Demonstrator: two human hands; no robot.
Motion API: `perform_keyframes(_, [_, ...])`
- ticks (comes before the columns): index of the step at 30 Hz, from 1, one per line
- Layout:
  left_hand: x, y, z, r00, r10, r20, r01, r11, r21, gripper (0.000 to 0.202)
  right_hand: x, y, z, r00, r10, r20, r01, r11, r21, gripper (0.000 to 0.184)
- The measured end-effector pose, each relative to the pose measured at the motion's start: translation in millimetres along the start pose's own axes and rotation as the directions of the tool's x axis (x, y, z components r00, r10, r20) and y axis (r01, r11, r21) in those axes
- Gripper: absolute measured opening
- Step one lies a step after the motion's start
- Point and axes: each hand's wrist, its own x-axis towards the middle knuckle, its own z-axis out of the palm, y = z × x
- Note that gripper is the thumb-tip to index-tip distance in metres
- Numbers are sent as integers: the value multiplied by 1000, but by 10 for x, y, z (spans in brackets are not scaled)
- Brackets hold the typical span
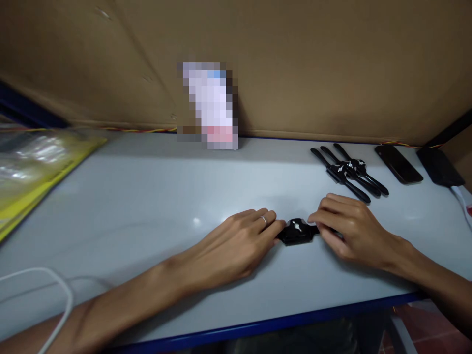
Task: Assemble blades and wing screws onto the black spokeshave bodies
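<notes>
A black spokeshave (297, 232) with a silver screw in its middle lies low over the table, its body showing between my hands. My left hand (245, 236), with a ring on one finger, is closed round the left handle, which is mostly hidden. The other handle is gripped by the fingers of my right hand (350, 228). Behind my right hand, three similar black spokeshaves (349, 169) lie side by side at a slant.
A dark phone (398, 164) and a black flat device (440, 167) with a white cable lie at the back right. Yellow-edged plastic packaging (40, 167) covers the left end. A blurred-out upright item (212, 105) leans against the brown back panel. A white cable (68, 295) loops over my left forearm.
</notes>
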Motion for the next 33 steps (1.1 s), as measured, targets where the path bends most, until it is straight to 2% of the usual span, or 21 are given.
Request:
perform_keyframes(5, [-2,-2,9,1000,-11,12,11,1000,0,23,-12,2,21,1000,-25,16,25,999,-37,25])
perform_keyframes(10, [13,3,5,1000,-8,17,8,1000,-5,23,-39,-41,38,992,-100,76,95,993,65,34])
perform_keyframes(15, [12,4,4,999,-20,34,20,1000,0,27,-33,-7,47,997,-58,58,58,998,5,49])
perform_keyframes(20, [16,9,-2,999,-19,31,19,1000,2,28,-24,16,63,990,-49,129,54,998,-32,53])
perform_keyframes(25, [24,6,-6,1000,-17,26,17,1000,-2,28,-22,5,62,988,-39,152,45,998,-39,55])
perform_keyframes(28, [18,-2,-2,999,-19,30,19,1000,0,28,-10,1,37,985,-10,170,21,998,-65,48])
perform_keyframes(33, [2,-8,9,1000,-13,28,13,1000,0,24,3,22,-52,975,42,218,-17,993,-115,23])
